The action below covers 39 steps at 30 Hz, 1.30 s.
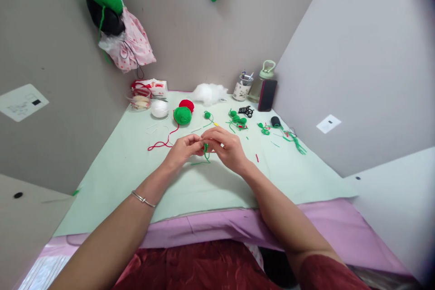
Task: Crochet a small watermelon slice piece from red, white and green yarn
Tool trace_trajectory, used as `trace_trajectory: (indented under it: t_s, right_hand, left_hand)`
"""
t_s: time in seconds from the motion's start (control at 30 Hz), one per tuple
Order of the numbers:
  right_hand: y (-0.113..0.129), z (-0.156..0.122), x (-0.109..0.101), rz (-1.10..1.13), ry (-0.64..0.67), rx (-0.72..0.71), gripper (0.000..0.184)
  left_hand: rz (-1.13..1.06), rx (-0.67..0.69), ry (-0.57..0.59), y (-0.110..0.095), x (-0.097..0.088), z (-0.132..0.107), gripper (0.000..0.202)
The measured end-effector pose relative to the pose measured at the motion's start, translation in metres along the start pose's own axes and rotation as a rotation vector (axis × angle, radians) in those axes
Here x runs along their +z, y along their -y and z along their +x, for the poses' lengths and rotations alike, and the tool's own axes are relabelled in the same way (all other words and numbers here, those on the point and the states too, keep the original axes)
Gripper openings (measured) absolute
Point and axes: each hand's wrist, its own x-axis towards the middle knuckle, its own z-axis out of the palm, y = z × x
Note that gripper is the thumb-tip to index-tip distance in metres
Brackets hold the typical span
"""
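Both my hands meet over the middle of the table, fingers pinched close together. Between them is a small green yarn piece (205, 147), with a loose green tail hanging down to the cloth. My left hand (185, 149) grips this piece from the left, thumb and forefinger pressed together. Curled over it from the other side, my right hand (227, 147) also pinches the piece; its fingers partly hide it. A thin yellow-tipped thing (216, 124) shows just beyond my right fingers; I cannot tell whether it is held. Beyond lie a green yarn ball (182, 116) and a red yarn ball (186, 106).
White yarn ball (159, 109), white stuffing (209, 94), pen holder (242, 88), bottle (258, 86) and phone (267, 95) line the back. Small green yarn pieces (238, 120), a black hair claw (246, 111) and yarn scraps (299, 146) lie right. A polka-dot bag (137, 45) hangs left.
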Motion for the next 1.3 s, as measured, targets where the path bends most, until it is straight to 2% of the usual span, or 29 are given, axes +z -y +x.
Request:
trace_trajectory:
  t_s: [0.2, 0.43, 0.53, 0.63, 0.73, 0.83, 0.93, 1.1, 1.17, 1.3]
  right_hand:
    - [0.002, -0.002, 0.004, -0.012, -0.055, -0.046, 0.025]
    - [0.017, 0.0, 0.003, 0.039, -0.18, -0.061, 0.024]
    - [0.016, 0.003, 0.0, 0.122, -0.203, 0.039, 0.019]
    - [0.001, 0.007, -0.001, 0.14, -0.166, 0.108, 0.023]
    - [-0.015, 0.009, -0.001, 0.1, -0.128, 0.11, 0.024]
    - [-0.019, 0.008, 0.002, 0.063, -0.028, 0.055, 0.021]
    - [-0.017, 0.007, 0.007, 0.015, 0.021, -0.003, 0.023]
    - [-0.007, 0.005, 0.01, -0.045, -0.023, -0.043, 0.028]
    - [0.001, 0.004, 0.01, -0.043, -0.04, -0.059, 0.03]
    - [0.019, 0.006, 0.009, 0.19, -0.038, 0.043, 0.026]
  left_hand:
    - [0.143, 0.095, -0.058, -0.002, 0.0, 0.0, 0.018]
    - [0.276, 0.184, -0.197, 0.01, -0.002, -0.002, 0.009]
    - [0.245, 0.181, -0.176, 0.013, -0.004, 0.0, 0.008]
    - [0.188, 0.158, -0.136, 0.011, -0.006, 0.002, 0.017]
    - [0.146, 0.131, -0.099, 0.008, -0.007, 0.003, 0.024]
    - [0.14, 0.123, -0.06, 0.008, -0.005, 0.003, 0.027]
    - [0.186, 0.124, -0.031, 0.009, -0.004, 0.002, 0.027]
    - [0.338, 0.136, -0.042, 0.019, -0.006, 0.005, 0.02]
    - [0.388, 0.125, -0.061, 0.025, -0.007, 0.006, 0.023]
    - [0.411, 0.108, -0.072, 0.031, -0.011, 0.009, 0.031]
